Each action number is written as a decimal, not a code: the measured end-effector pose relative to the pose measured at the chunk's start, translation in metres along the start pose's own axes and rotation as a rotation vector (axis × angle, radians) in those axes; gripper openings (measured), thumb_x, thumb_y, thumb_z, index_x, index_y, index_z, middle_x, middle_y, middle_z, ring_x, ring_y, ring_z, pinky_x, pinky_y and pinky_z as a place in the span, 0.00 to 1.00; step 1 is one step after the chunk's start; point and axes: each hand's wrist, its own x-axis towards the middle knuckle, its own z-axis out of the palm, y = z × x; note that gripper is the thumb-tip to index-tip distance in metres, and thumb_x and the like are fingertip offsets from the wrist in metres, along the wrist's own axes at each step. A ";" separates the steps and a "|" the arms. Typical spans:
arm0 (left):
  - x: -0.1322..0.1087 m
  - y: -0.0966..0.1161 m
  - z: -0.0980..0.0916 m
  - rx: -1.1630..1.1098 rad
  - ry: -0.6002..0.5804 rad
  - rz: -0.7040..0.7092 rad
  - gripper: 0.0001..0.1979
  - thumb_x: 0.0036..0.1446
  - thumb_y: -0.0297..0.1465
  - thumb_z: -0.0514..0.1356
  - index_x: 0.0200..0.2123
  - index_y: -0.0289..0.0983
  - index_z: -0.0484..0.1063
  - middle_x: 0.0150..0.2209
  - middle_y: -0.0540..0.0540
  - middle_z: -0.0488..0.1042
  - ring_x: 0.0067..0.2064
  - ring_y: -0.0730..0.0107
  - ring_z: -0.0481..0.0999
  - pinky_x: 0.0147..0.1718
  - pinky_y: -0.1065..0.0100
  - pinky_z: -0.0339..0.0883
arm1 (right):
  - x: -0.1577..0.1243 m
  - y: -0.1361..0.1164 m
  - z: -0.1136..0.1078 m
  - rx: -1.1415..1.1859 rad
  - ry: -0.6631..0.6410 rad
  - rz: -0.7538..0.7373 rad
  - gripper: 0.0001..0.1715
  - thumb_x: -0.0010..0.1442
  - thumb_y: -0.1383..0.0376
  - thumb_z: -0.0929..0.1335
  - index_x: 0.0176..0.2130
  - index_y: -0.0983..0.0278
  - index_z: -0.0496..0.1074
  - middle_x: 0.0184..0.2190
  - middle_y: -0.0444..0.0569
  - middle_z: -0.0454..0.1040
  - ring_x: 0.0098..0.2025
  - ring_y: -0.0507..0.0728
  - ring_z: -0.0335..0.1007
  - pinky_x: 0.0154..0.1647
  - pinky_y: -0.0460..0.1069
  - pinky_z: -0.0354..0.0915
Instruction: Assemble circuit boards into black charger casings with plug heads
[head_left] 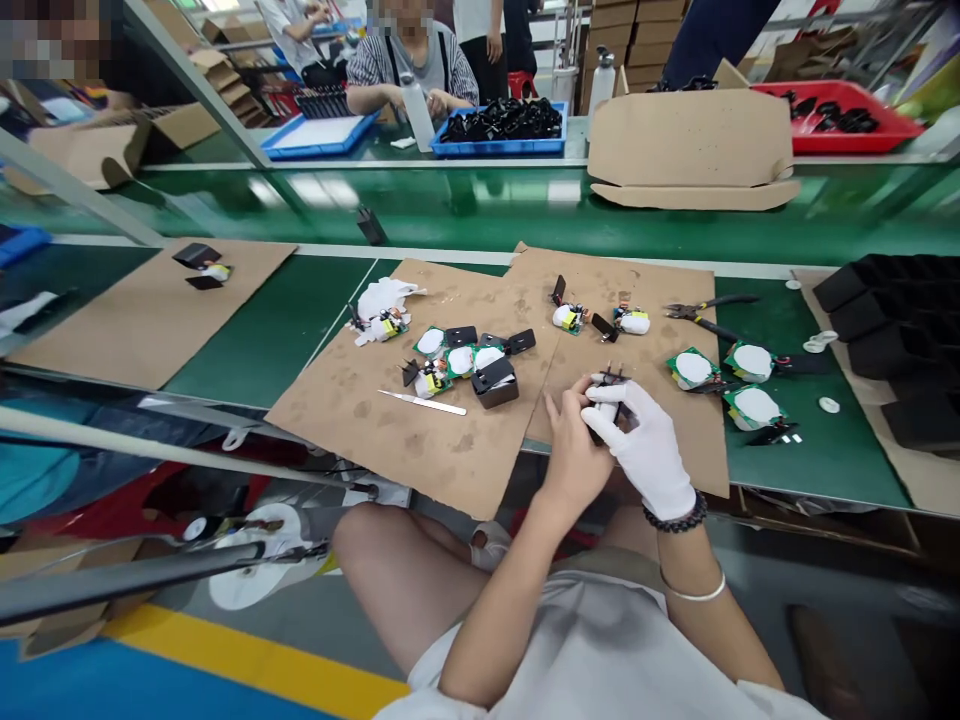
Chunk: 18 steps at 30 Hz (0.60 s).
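Note:
A small black power adapter with metal prongs is held between my two hands, partly hidden by the fingers. My left hand, bare, wraps around its near left side. My right hand, in a white glove, pinches it from the right. Left of them, a black adapter case lies beside several green circuit boards with white round pads. White tweezers rest on the cardboard in front. Beyond my hands lie two opened adapter assemblies with yellow parts.
Black-handled pliers lie at the right, above more circuit boards. Black cases are stacked at the far right. Brown cardboard covers the green bench. Across the conveyor, a person sits behind a blue tray of black parts.

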 end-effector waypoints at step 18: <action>-0.002 0.008 -0.039 0.164 -0.335 -0.087 0.22 0.61 0.27 0.64 0.58 0.42 0.67 0.59 0.42 0.76 0.60 0.55 0.76 0.60 0.54 0.70 | 0.014 0.013 -0.078 0.084 -0.363 0.144 0.30 0.56 0.53 0.77 0.56 0.59 0.75 0.57 0.53 0.77 0.58 0.63 0.76 0.62 0.59 0.72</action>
